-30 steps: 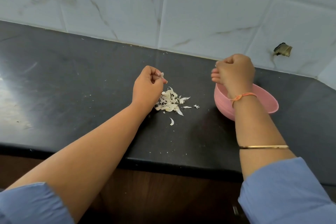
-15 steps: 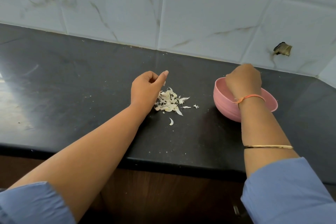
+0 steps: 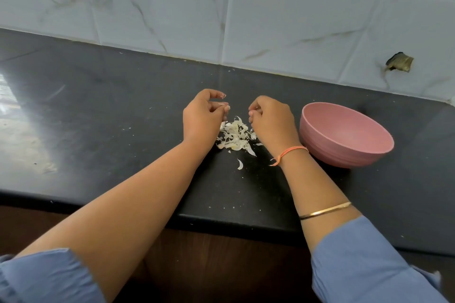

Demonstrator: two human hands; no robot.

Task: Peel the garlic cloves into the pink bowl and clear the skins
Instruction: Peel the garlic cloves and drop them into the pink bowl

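Both hands hover low over the black table (image 3: 98, 110), facing each other across the pile of garlic skins (image 3: 235, 136). The left hand (image 3: 204, 118) sits at the pile's left edge, its fingers (image 3: 222, 106) curled inward with the tips just above the far-left skins. The right hand (image 3: 270, 120) is at the pile's right edge, its fingers (image 3: 253, 113) curled tight and turned left. I cannot tell whether either hand holds anything. One loose skin (image 3: 240, 163) lies just near of the pile. The pink bowl (image 3: 344, 145) stands upright on the table just right of the right hand, apart from the pile; its near wall hides its bottom
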